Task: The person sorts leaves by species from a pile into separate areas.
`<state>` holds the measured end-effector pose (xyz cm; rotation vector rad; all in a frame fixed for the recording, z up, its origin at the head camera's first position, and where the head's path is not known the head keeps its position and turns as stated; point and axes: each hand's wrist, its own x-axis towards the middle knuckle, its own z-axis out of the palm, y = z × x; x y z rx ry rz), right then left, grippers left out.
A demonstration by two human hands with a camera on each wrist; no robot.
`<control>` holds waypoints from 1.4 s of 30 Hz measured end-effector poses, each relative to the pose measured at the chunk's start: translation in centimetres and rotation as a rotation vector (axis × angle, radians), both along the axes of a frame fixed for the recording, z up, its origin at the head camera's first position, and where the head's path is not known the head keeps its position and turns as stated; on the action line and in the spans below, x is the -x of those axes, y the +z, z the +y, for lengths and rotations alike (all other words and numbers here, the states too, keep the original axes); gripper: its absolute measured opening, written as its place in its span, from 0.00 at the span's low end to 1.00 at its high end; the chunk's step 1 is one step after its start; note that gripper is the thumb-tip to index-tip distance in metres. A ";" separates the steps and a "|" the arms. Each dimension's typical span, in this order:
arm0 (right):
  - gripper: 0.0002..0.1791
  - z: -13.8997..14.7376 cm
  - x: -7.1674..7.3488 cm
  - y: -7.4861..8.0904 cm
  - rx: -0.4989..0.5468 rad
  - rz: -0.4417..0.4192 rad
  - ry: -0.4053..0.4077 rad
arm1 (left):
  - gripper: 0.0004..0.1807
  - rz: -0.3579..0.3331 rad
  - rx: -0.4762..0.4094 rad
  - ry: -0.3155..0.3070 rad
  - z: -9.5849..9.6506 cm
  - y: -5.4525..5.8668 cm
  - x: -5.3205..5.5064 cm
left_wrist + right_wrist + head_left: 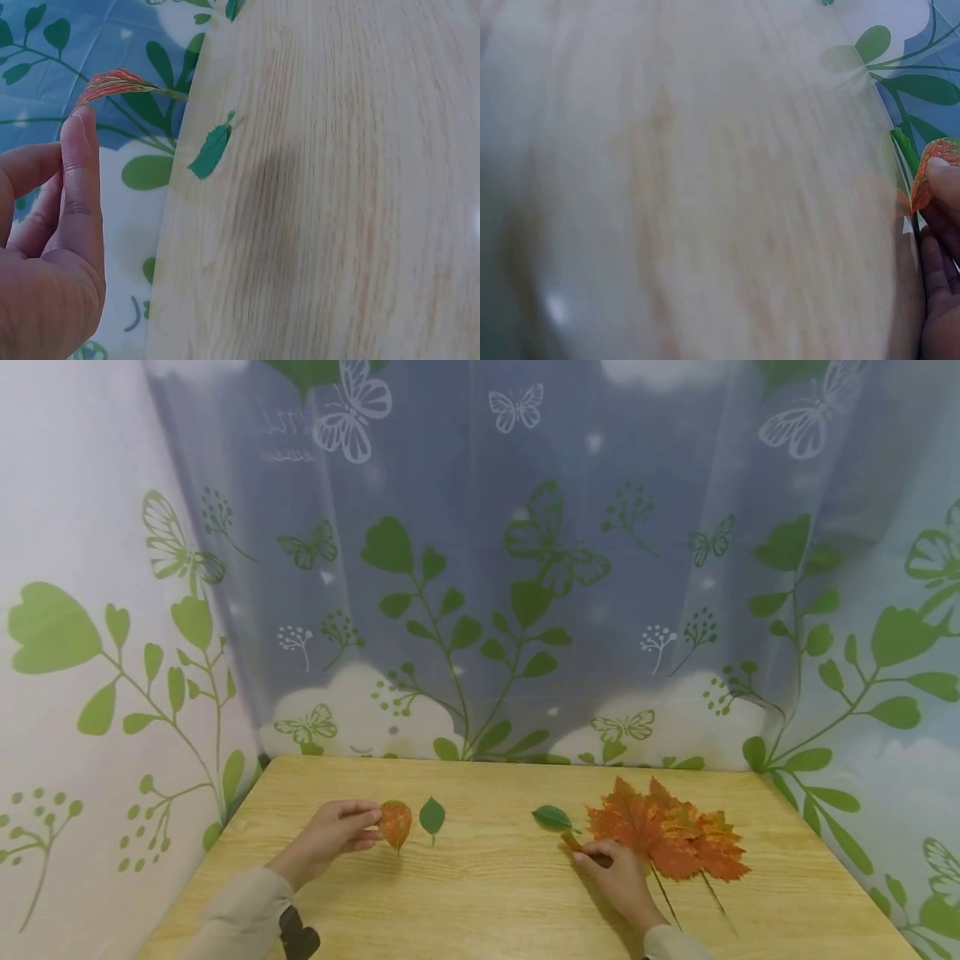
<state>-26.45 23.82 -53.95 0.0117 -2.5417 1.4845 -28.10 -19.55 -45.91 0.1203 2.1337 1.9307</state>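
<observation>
Between thumb and fingers, my left hand (333, 837) pinches a small orange-red leaf (396, 823) by its edge, with the stem pointing down. In the left wrist view, that leaf shows nearly edge-on above the fingertips. Just right of it on the table lies a green leaf (432, 815). My right hand (621, 883) pinches another small orange leaf (571, 842), seen at a slant in the head view and broader in the right wrist view (922, 186). A second green leaf (552, 817) lies immediately beyond the right fingertips.
Large orange maple leaves (678, 839) with dark stems overlap on the table beside my right hand. The wood-grain table (480, 902) meets a hanging curtain (465, 693) printed with plants and butterflies along its back edge. Similar printed cloth flanks both sides.
</observation>
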 end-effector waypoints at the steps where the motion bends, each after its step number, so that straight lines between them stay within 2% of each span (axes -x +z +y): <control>1: 0.08 0.0 0.0 0.1 0.006 -0.007 0.001 | 0.27 -0.004 0.002 0.003 -0.2 -0.1 0.0; 8: 0.09 -0.1 -0.3 0.6 0.042 -0.037 0.012 | 0.23 -0.049 0.030 0.006 -1.8 -1.0 -0.5; 12: 0.09 0.0 -0.2 0.5 0.033 -0.033 0.017 | 0.19 -0.051 0.079 0.028 -2.8 -1.9 -0.9; 16: 0.09 0.1 -0.2 0.4 0.019 -0.030 0.020 | 0.16 -0.035 0.161 0.120 -3.3 -2.9 -0.9; 19: 0.09 0.2 -0.3 0.3 0.011 -0.029 0.017 | 0.14 -0.017 0.205 0.214 -3.1 -3.5 -0.8; 24: 0.09 0.2 -0.1 0.1 0.002 -0.023 0.010 | 0.12 0.009 0.236 0.291 -2.5 -4.0 -0.8; 32: 0.08 0.1 0.0 -0.1 -0.026 -0.003 -0.003 | 0.09 0.015 0.264 0.312 -1.6 -4.3 -0.8; 38: 0.09 0.0 0.0 -0.1 -0.014 -0.012 0.003 | 0.14 0.019 0.274 0.329 -1.3 -4.1 -1.1; 42: 0.09 0.0 0.0 -0.1 0.009 -0.018 0.008 | 0.19 0.050 0.327 0.291 -1.2 -4.0 -1.7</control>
